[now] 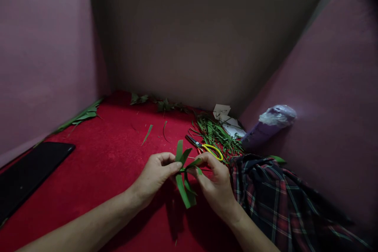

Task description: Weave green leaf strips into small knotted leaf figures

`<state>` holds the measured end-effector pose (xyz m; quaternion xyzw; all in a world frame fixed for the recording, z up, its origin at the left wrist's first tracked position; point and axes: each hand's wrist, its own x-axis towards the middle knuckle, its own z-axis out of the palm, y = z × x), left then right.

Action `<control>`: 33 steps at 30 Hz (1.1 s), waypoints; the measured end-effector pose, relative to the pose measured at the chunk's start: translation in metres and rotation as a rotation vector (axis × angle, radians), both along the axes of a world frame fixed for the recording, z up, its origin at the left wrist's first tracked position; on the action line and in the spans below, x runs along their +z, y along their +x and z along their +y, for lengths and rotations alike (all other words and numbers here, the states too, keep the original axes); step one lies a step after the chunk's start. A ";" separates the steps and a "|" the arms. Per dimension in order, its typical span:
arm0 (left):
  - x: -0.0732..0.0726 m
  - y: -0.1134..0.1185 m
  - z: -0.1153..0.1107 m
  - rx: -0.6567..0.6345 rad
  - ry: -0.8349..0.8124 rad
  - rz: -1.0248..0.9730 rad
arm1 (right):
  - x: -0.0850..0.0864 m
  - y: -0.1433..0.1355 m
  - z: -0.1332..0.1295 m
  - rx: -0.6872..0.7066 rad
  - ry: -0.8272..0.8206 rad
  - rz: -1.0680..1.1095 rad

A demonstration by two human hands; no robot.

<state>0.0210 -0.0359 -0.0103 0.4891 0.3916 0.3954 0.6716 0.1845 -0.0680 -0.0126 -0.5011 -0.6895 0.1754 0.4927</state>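
Note:
Several green leaf strips [185,194], crossed or folded together, are held up above a red cloth [124,181]. My left hand [158,175] pinches them from the left, thumb on top near the crossing. From the right, my right hand [217,183] pinches the strip ends between thumb and fingers. Some strips point up and others hang below; how they are joined is hidden by my fingertips. Just beyond my right hand lie scissors [206,148] with yellow handles and dark blades.
Behind the scissors is a heap of cut leaf strips [217,134] beside white papers [232,125]. A purple roll in clear plastic [265,128] leans at the right wall. Plaid cloth [274,201] lies right, a black flat object [35,175] left. Leaves [87,114] line the left wall.

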 end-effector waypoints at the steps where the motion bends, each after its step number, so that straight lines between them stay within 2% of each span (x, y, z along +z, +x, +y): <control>1: 0.000 0.000 0.000 0.000 0.004 -0.008 | 0.000 0.000 0.000 0.003 0.030 -0.006; 6: 0.001 0.001 0.001 0.011 -0.037 -0.021 | 0.002 0.000 -0.001 0.001 0.159 -0.004; 12: -0.001 0.000 0.002 0.018 -0.043 -0.028 | 0.002 0.002 0.000 -0.017 0.220 -0.022; 17: 0.000 0.000 0.001 0.012 0.002 -0.020 | 0.004 0.000 -0.001 0.031 0.149 -0.064; 21: 0.004 0.000 0.001 0.065 0.066 0.014 | 0.005 -0.001 -0.002 0.075 0.063 -0.094; 33: 0.007 0.000 -0.001 0.028 0.115 0.020 | 0.001 0.002 0.001 0.128 0.067 -0.087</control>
